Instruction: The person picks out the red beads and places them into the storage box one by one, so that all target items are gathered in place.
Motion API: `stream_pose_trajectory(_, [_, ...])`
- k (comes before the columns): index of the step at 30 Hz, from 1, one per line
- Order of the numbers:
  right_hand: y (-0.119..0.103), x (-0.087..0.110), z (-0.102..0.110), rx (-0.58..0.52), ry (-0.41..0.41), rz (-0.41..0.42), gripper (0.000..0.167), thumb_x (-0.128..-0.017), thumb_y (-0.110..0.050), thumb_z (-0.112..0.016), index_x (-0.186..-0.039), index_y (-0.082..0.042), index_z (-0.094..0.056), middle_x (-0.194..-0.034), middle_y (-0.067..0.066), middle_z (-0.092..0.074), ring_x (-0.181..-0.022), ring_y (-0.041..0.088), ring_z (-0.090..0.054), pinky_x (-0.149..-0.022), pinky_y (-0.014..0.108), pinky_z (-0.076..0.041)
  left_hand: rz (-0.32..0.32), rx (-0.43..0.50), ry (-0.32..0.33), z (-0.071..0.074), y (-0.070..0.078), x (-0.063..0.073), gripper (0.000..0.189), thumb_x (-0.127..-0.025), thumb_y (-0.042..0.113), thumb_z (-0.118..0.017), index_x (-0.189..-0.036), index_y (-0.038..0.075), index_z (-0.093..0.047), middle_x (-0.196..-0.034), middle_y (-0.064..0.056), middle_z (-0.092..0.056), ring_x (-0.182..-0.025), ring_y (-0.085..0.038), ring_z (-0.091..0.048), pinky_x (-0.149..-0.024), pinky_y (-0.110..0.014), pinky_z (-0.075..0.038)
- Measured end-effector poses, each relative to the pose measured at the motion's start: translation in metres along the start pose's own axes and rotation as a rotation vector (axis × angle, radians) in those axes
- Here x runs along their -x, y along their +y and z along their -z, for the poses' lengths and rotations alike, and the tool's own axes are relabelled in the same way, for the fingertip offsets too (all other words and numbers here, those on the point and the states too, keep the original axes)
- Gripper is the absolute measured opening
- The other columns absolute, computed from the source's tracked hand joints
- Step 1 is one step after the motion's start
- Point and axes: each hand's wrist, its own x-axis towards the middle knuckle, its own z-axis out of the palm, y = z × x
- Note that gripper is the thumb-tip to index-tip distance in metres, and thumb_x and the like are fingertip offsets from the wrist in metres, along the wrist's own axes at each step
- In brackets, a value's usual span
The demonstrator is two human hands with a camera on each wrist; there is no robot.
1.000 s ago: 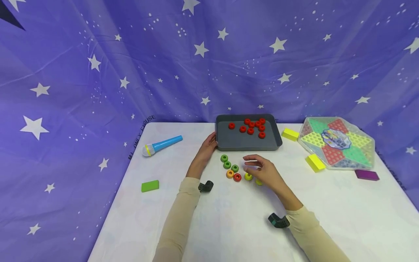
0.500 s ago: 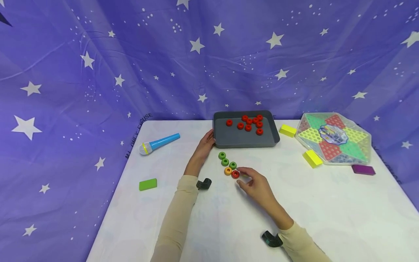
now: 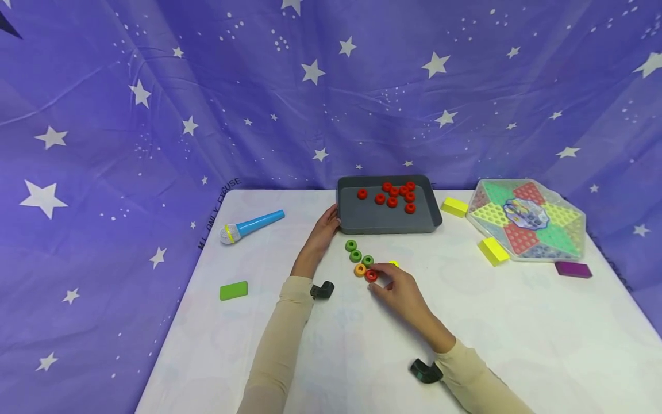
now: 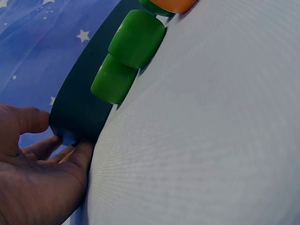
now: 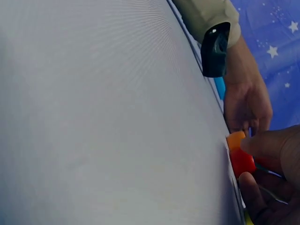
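Note:
A grey tray (image 3: 357, 221) with several red rings (image 3: 394, 192) inside stands at the back of the table. My left hand (image 3: 322, 234) rests its fairly straight fingers against the tray's left wall near the front corner; the left wrist view shows the fingertips (image 4: 83, 152) touching it. In front of the tray lie several green rings (image 3: 355, 256), an orange ring (image 3: 360, 270) and a red ring (image 3: 371, 276). My right hand (image 3: 405, 296) pinches that red ring between thumb and finger, still at table level beside the orange one. Behind this hand a yellow ring (image 3: 394, 264) shows only partly.
To the left lie a toy microphone (image 3: 253, 226) and a green block (image 3: 234, 291). On the right are two yellow blocks (image 3: 493, 251), a purple block (image 3: 573, 269) and a hexagonal game board (image 3: 527, 218). A purple starry curtain (image 3: 258, 86) hangs behind the table.
My right hand has come left and down from above the yellow rings, and its thumb and finger have closed on the red ring. My left hand stays at the tray.

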Motion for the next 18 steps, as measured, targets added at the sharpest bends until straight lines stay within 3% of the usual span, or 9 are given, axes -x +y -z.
stream_pose_trajectory(10, [0.0059, -0.004, -0.0014, -0.016, -0.008, 0.014, 0.033, -0.077, -0.009, -0.08, -0.109, -0.011, -0.071, -0.105, 0.003, -0.069, -0.071, 0.013, -0.061, -0.059, 0.021, -0.052, 0.001, -0.008, 0.006, -0.0007, 0.0002, -0.0002, 0.055, -0.101, 0.002, -0.041, -0.153, 0.012, -0.028, -0.156, -0.006, -0.031, -0.142, -0.018, -0.031, -0.116, -0.034, -0.03])
stream_pose_trajectory(18, [0.0051, -0.0046, -0.0034, -0.053, -0.008, 0.059, 0.027, -0.076, -0.01, -0.081, -0.102, -0.013, -0.072, -0.095, -0.003, -0.069, -0.075, 0.013, -0.063, -0.058, 0.019, -0.053, 0.001, -0.003, 0.004, -0.0007, 0.0, -0.0002, 0.055, -0.101, 0.001, -0.04, -0.153, 0.011, -0.027, -0.156, -0.006, -0.031, -0.142, -0.018, -0.031, -0.116, -0.035, -0.029])
